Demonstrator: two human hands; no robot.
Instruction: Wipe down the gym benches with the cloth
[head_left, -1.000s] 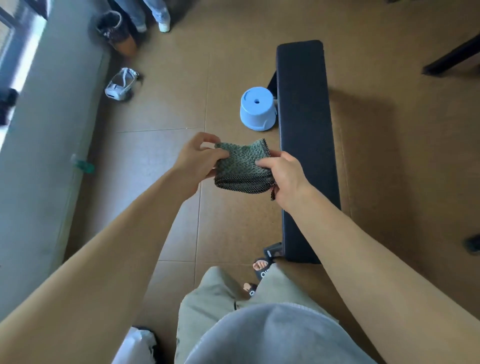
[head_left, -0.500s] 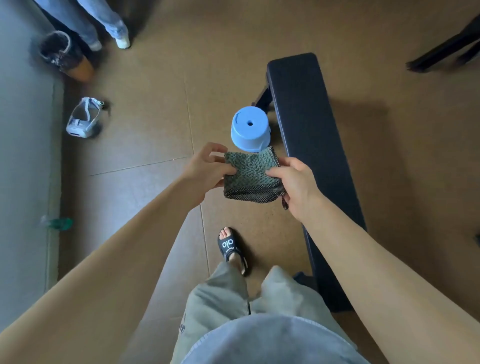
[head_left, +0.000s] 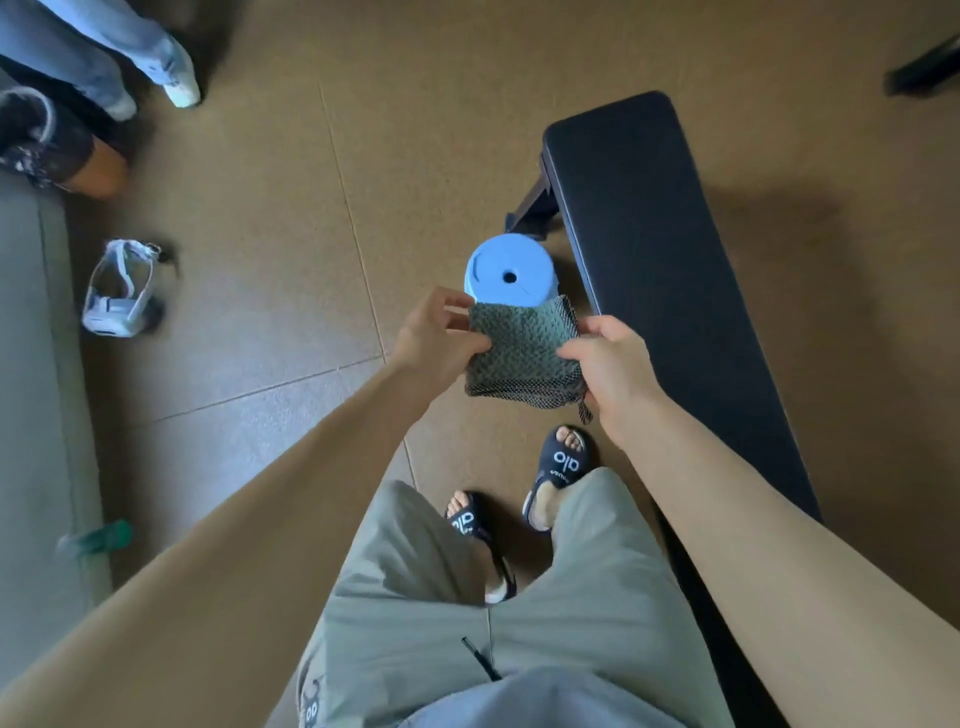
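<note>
Both hands up front w/ folded green cloth (head_left: 522, 353) held in air: left hand (head_left: 434, 338) pinches its left edge, right hand (head_left: 605, 364) its right edge. Blue stool (head_left: 511, 275) just beyond, beside black gym bench (head_left: 670, 291). Open floor (head_left: 291, 291) to the left.

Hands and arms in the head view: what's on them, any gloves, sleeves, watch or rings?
Both arms are bare from the bottom edge of the frame to the fingers: no sleeves show. The left hand and the right hand wear no gloves, and neither wrist carries a watch or band. No rings show on the fingers that are visible, though some fingers are hidden.
</note>
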